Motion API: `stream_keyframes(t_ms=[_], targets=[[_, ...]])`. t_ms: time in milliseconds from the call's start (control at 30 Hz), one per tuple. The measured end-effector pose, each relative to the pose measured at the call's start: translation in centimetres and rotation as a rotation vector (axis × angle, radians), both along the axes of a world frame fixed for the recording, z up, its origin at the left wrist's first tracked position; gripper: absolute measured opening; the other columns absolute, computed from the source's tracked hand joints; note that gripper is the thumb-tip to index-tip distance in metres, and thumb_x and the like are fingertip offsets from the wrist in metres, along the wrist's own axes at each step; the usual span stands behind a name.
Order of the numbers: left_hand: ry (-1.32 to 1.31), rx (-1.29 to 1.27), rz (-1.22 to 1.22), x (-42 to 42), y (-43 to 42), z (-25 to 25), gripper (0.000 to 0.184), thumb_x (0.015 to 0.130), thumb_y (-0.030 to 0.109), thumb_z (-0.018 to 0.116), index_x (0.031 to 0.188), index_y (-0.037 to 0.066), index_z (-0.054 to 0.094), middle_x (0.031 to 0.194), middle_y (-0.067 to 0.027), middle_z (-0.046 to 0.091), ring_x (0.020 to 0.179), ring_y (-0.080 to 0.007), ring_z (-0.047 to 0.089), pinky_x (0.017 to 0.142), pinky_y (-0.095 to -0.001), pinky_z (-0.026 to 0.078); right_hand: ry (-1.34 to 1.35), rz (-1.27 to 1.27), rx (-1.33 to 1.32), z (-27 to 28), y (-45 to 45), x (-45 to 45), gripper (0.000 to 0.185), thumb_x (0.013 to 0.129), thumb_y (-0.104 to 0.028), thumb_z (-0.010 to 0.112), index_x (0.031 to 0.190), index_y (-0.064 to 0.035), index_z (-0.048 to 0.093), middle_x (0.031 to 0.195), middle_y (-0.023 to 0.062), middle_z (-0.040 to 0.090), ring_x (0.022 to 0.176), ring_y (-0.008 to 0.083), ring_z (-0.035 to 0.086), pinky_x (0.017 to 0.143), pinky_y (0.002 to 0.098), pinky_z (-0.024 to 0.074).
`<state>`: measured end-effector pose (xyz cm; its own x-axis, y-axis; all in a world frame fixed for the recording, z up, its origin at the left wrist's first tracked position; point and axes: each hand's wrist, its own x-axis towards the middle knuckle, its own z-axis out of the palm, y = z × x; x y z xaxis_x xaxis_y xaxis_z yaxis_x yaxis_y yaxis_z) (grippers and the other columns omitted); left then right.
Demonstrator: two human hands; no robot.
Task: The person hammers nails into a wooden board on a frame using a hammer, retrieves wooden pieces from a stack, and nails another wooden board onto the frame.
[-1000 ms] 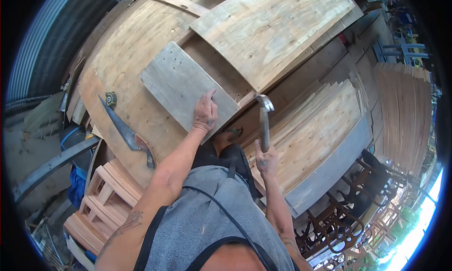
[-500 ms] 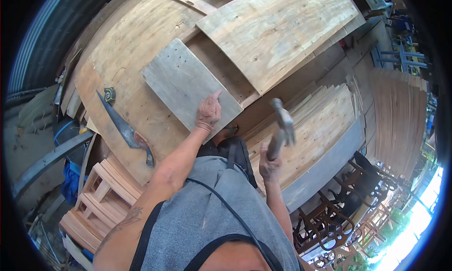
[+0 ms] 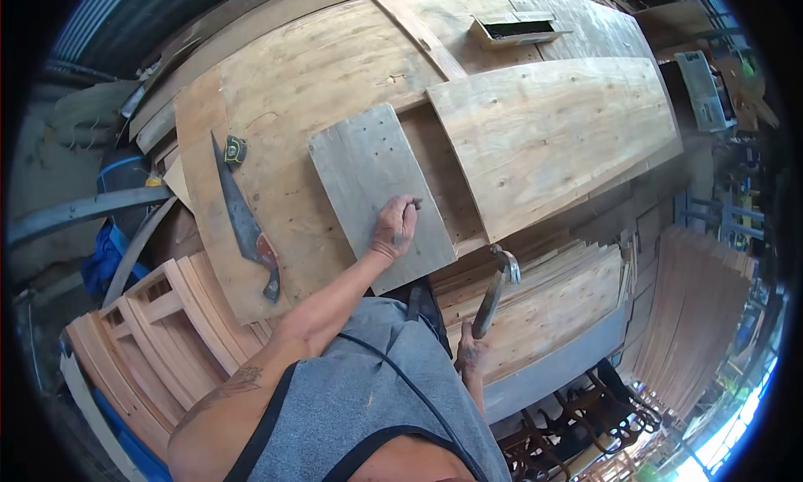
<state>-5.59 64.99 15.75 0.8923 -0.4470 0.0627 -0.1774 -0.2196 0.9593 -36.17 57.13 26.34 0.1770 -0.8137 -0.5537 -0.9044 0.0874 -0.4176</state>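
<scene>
A claw hammer (image 3: 488, 305) is gripped by its handle in my right hand (image 3: 473, 352), its metal head raised beside the worktable. My left hand (image 3: 393, 229) rests on a grey wooden board (image 3: 360, 168), fingers curled with thumb and forefinger pinched together. Whatever may be between those fingertips is too small to make out. Dark nail-like spots dot the far end of the board. This board lies at a slant, next to a gap beside a larger plywood panel (image 3: 560, 135).
A handsaw (image 3: 240, 218) and a tape measure (image 3: 235, 151) lie on the plywood tabletop (image 3: 293, 89) at left. An open-topped box (image 3: 517, 34) sits at the far side. Stacked plywood sheets (image 3: 544, 306) stand to the right; slatted wooden frames (image 3: 167, 323) are at lower left.
My view has shifted, showing more of the table's far side. My left fingers, earlier stretched on the board, are now pinched. The hammer, blurred before, is sharper and tilted differently.
</scene>
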Motion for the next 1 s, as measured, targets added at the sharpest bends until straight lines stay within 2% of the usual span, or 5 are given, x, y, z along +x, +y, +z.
stream_keyframes(t_ms=[267,500,567,800,1000], targets=[[-0.066,0.138,0.325,11.7,2.3,1.4,0.045,0.082,0.007,0.062,0.127,-0.001,0.062,0.095,-0.0124,0.065,0.08,-0.0246,0.06,0.079,-0.0363,0.054,-0.184,0.175,0.133,0.3,-6.6,8.3,0.026,0.099,-0.026,0.076,0.094,-0.0023,0.067,0.072,0.0026,0.06,0.065,0.0136,0.055,0.062,0.0332,0.0464],[-0.088,0.199,0.468,17.3,6.2,0.3,0.023,0.101,0.014,0.065,0.12,0.003,0.073,0.097,-0.0136,0.069,0.087,-0.0259,0.069,0.08,-0.0364,0.056,-0.455,0.283,0.166,-1.2,-11.8,15.5,0.03,0.101,-0.025,0.075,0.086,-0.0098,0.055,0.063,-0.0064,0.047,0.05,0.0037,0.042,0.044,0.0261,0.0309],[-0.244,0.377,0.432,18.1,5.4,0.5,0.02,0.101,0.014,0.066,0.116,0.005,0.075,0.101,-0.0146,0.071,0.093,-0.027,0.071,0.082,-0.036,0.056,-0.459,0.332,0.173,-1.5,-13.1,17.5,0.028,0.102,-0.026,0.074,0.088,-0.0089,0.056,0.064,-0.0058,0.048,0.05,0.004,0.043,0.045,0.0258,0.0329],[-0.21,0.193,0.371,20.5,-1.8,0.1,0.012,0.095,0.016,0.073,0.104,0.011,0.079,0.106,-0.0072,0.071,0.098,-0.029,0.067,0.089,-0.0405,0.053,-0.527,0.491,0.264,1.1,-13.9,26.6,0.028,0.106,-0.029,0.069,0.106,-0.0076,0.052,0.073,-0.0026,0.052,0.058,0.0064,0.047,0.05,0.0265,0.0407],[-0.329,0.319,0.36,20.0,-3.0,-1.3,0.012,0.092,0.019,0.075,0.101,0.012,0.08,0.101,-0.005,0.072,0.097,-0.0276,0.067,0.087,-0.0413,0.052,-0.456,0.651,0.294,0.7,-14.1,29.4,0.029,0.106,-0.027,0.069,0.11,-0.0021,0.055,0.083,0.0105,0.062,0.07,0.0196,0.057,0.064,0.0372,0.0479]])
